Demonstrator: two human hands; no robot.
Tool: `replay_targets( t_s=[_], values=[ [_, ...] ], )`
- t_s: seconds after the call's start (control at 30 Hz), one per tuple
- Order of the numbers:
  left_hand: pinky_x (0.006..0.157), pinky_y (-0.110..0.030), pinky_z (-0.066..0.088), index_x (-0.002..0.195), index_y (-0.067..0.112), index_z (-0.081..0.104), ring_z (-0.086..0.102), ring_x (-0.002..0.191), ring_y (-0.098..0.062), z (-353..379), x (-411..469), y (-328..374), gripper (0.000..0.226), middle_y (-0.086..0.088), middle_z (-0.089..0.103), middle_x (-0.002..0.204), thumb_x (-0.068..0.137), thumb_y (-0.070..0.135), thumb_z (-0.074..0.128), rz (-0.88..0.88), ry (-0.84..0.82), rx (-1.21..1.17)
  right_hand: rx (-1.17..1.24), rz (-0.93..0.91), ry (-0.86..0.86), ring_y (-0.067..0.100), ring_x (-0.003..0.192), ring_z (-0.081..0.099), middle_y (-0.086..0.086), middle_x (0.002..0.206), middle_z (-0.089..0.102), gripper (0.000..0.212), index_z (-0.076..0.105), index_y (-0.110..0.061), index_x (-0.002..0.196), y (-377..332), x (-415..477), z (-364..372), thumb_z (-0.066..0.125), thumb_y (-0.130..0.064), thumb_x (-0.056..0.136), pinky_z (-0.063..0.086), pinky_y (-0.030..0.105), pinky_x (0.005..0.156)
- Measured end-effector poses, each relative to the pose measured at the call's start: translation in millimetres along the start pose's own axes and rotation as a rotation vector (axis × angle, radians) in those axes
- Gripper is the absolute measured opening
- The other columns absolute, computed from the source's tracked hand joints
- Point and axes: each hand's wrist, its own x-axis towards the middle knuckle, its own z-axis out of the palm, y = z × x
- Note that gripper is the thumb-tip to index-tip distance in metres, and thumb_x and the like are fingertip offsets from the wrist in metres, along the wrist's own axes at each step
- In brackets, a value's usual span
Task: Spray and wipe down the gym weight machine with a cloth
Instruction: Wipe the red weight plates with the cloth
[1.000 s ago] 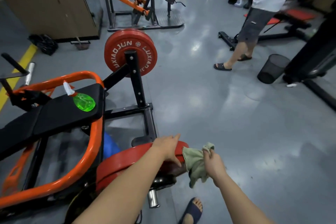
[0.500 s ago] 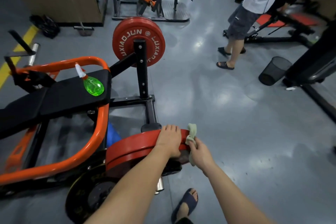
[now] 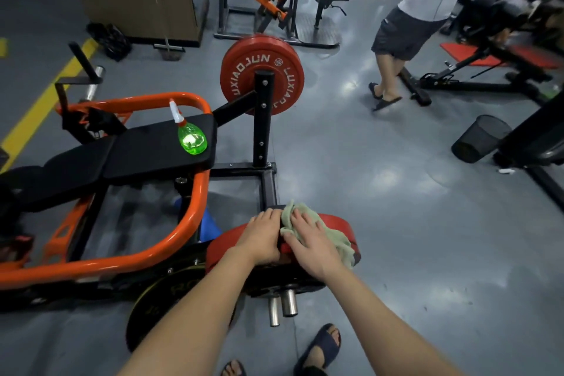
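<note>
The weight machine has an orange tube frame (image 3: 195, 207) and a black padded seat (image 3: 152, 149). A near red weight plate (image 3: 345, 229) sits on its sleeve just in front of me. My right hand (image 3: 311, 244) lies flat on a pale green cloth (image 3: 335, 238) and presses it onto the plate's top edge. My left hand (image 3: 262, 238) rests on the same plate beside the cloth, fingers over the rim. A green spray bottle (image 3: 190, 137) with a white nozzle stands on the seat pad, away from both hands.
A second red plate (image 3: 244, 76) hangs on the far black post (image 3: 262, 119). Another person (image 3: 406, 27) in sandals stands to the right rear. A black mesh bin (image 3: 479, 137) sits near a black machine at right. My sandalled feet (image 3: 323, 348) are below.
My right hand moved from the plate's side up onto its top, spreading the cloth flat. The left hand stayed on the plate. The other person stepped nearer.
</note>
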Motion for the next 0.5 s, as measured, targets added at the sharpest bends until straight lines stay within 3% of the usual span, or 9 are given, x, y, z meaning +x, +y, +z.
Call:
replay_targets(
  t_s=[0.1, 0.2, 0.37, 0.43, 0.5],
  values=[
    [0.099, -0.036, 0.041, 0.132, 0.021, 0.043, 0.053, 0.120, -0.023, -3, -14, -21, 0.090, 0.001, 0.051, 0.126, 0.059, 0.048, 0.089, -0.075, 0.009, -0.125, -0.007, -0.082, -0.082, 0.007, 0.156, 0.002, -0.008, 0.169, 0.012, 0.054, 0.029, -0.021, 0.160, -13, 9, 9, 0.038, -0.032, 0.108, -0.009, 0.026, 0.123],
    [0.096, -0.039, 0.047, 0.126, 0.027, 0.043, 0.057, 0.114, -0.020, -3, -30, -37, 0.094, 0.005, 0.052, 0.121, 0.049, 0.054, 0.088, -0.160, 0.003, -0.249, -0.062, -0.226, -0.047, 0.012, 0.157, 0.009, -0.006, 0.168, 0.021, 0.056, 0.038, -0.022, 0.157, -18, 11, 23, 0.048, -0.025, 0.102, -0.011, 0.021, 0.121],
    [0.098, -0.039, 0.050, 0.123, 0.034, 0.034, 0.057, 0.117, -0.019, -5, -41, -60, 0.101, 0.004, 0.055, 0.122, 0.040, 0.047, 0.090, -0.251, -0.029, -0.343, -0.057, -0.376, 0.030, 0.013, 0.151, 0.030, -0.007, 0.156, 0.046, 0.054, 0.055, -0.023, 0.147, 4, 5, 28, 0.050, -0.034, 0.094, 0.014, 0.034, 0.127],
    [0.101, -0.038, 0.048, 0.124, 0.036, 0.030, 0.052, 0.118, -0.017, -11, -41, -63, 0.104, 0.004, 0.051, 0.125, 0.042, 0.041, 0.095, -0.260, -0.097, -0.324, 0.009, -0.284, 0.189, 0.008, 0.145, 0.037, -0.008, 0.152, 0.051, 0.049, 0.058, -0.025, 0.144, 26, 1, 18, 0.053, -0.032, 0.096, 0.024, 0.032, 0.124],
    [0.104, -0.036, 0.045, 0.127, 0.037, 0.030, 0.049, 0.119, -0.016, -14, -39, -64, 0.104, 0.007, 0.047, 0.126, 0.048, 0.034, 0.098, -0.267, -0.133, -0.318, 0.139, 0.037, 0.322, 0.014, 0.136, 0.048, -0.006, 0.146, 0.057, 0.041, 0.059, -0.032, 0.140, 51, -1, 2, 0.054, -0.031, 0.099, 0.038, 0.035, 0.114]
  ],
)
